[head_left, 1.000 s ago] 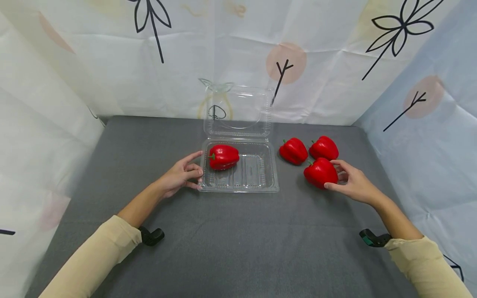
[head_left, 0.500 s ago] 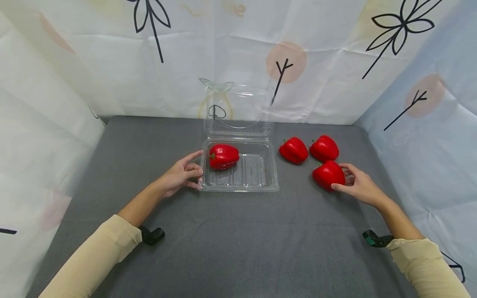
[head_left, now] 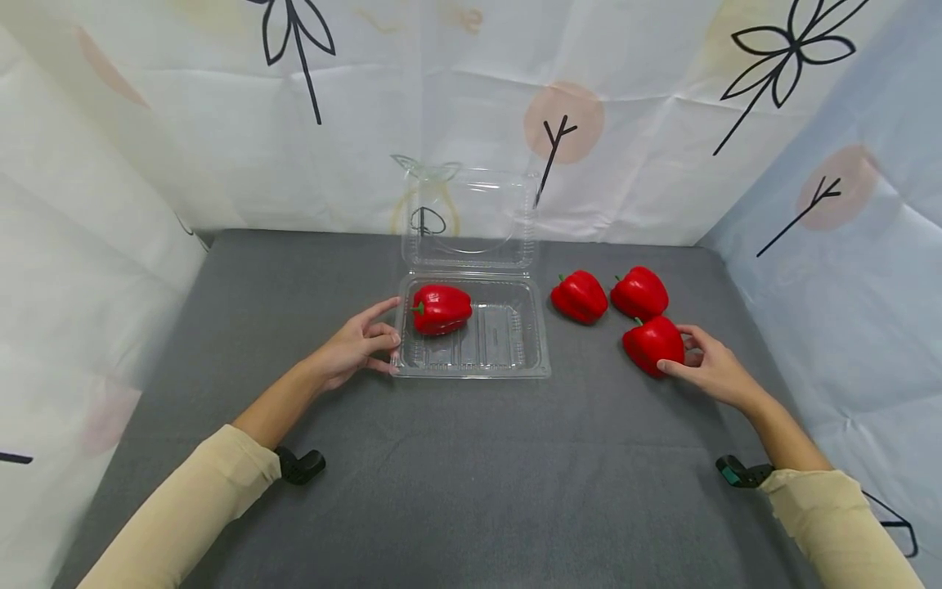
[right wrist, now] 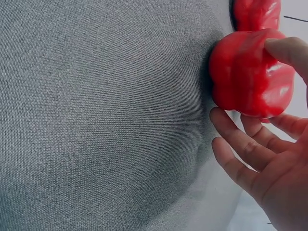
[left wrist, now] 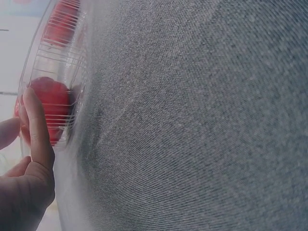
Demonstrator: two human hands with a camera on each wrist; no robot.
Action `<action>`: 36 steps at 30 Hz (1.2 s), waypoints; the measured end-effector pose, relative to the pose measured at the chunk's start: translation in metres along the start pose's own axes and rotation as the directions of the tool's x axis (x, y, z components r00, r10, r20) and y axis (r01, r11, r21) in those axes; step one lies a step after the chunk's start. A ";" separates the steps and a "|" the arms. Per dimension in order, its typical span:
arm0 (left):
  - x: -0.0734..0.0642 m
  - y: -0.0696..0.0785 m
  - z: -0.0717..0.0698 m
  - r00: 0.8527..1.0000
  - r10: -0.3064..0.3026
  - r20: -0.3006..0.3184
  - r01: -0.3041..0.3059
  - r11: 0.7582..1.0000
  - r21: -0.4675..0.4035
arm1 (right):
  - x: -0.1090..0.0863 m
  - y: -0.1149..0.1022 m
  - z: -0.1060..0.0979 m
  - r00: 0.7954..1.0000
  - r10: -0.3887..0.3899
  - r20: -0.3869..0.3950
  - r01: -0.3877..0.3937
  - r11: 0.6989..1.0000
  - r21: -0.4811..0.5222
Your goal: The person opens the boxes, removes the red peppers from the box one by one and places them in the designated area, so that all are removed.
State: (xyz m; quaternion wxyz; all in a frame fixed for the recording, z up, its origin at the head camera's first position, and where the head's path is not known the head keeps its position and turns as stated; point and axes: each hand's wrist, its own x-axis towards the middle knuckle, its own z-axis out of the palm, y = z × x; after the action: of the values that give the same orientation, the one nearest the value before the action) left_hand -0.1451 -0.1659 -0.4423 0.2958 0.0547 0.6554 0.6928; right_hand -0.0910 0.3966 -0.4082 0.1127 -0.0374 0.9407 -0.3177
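My right hand (head_left: 710, 368) holds a red bell pepper (head_left: 649, 347) at the right side, thumb on its near side and fingers along its far side. In the right wrist view this pepper sits right at the grey cloth, and the lower fingers stand off it. My left hand (head_left: 361, 343) rests at the left edge of a clear plastic clamshell box (head_left: 546, 352), fairly straight fingers touching its rim and wall. Inside the box, on the left, lies another red bell pepper (head_left: 441, 310), stem pointing left. The box lid (head_left: 471, 221) stands raised at the back.
Two more red bell peppers, one nearer the box (head_left: 579, 298) and one farther right (head_left: 640, 293), lie on the grey cloth-covered table (head_left: 471, 474). The far one is close behind the held pepper. Patterned white curtains (head_left: 471, 82) enclose the back and sides.
My right hand has moved a little to the right with its bell pepper, mostly in the first half second. The pepper's stem has turned slightly. My left hand and the box have stayed put.
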 end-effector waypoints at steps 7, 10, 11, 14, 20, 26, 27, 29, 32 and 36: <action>0.000 -0.001 0.000 1.000 0.004 0.003 -0.004 1.000 0.002 | 0.000 -0.002 -0.004 0.998 0.019 0.052 -0.019 1.000 0.000; 0.000 -0.002 -0.001 1.000 0.007 0.009 -0.007 1.000 0.002 | 0.001 -0.004 -0.005 0.997 0.036 0.064 -0.035 0.999 -0.016; 0.000 -0.002 -0.001 1.000 0.006 0.007 -0.006 1.000 0.001 | 0.001 -0.005 -0.006 0.997 0.038 0.062 -0.037 0.999 -0.025; 0.000 -0.001 -0.001 1.000 0.005 0.007 -0.005 1.000 -0.002 | 0.003 -0.010 -0.008 0.998 0.040 0.045 -0.038 0.998 -0.040; 0.001 0.000 -0.001 1.000 0.004 0.010 -0.004 1.000 -0.004 | 0.009 -0.024 -0.009 0.999 -0.013 -0.037 0.011 0.999 -0.044; 0.000 0.001 0.000 1.000 -0.003 0.004 0.003 1.000 0.007 | 0.020 -0.045 -0.006 0.995 -0.079 -0.059 0.074 0.994 -0.076; 0.000 0.001 0.000 1.000 -0.003 0.003 0.003 1.000 0.007 | 0.022 -0.049 -0.005 0.995 -0.086 -0.057 0.081 0.993 -0.081; 0.000 0.001 0.000 1.000 -0.004 0.004 0.004 1.000 0.010 | 0.027 -0.058 -0.005 0.993 -0.104 -0.056 0.099 0.991 -0.091; 0.000 0.001 0.000 1.000 -0.009 -0.002 0.009 1.000 0.004 | 0.035 -0.072 -0.005 0.991 -0.124 -0.057 0.117 0.987 -0.113; 0.001 0.000 0.000 1.000 -0.013 -0.010 0.013 1.000 0.000 | 0.047 -0.091 -0.002 0.987 -0.158 -0.029 0.154 0.981 -0.119</action>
State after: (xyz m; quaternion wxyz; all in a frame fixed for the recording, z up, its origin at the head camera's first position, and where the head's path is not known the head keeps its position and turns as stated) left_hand -0.1456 -0.1656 -0.4423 0.2967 0.0469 0.6573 0.6911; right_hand -0.1375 0.3191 -0.3604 0.0671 -0.1116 0.9537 -0.2710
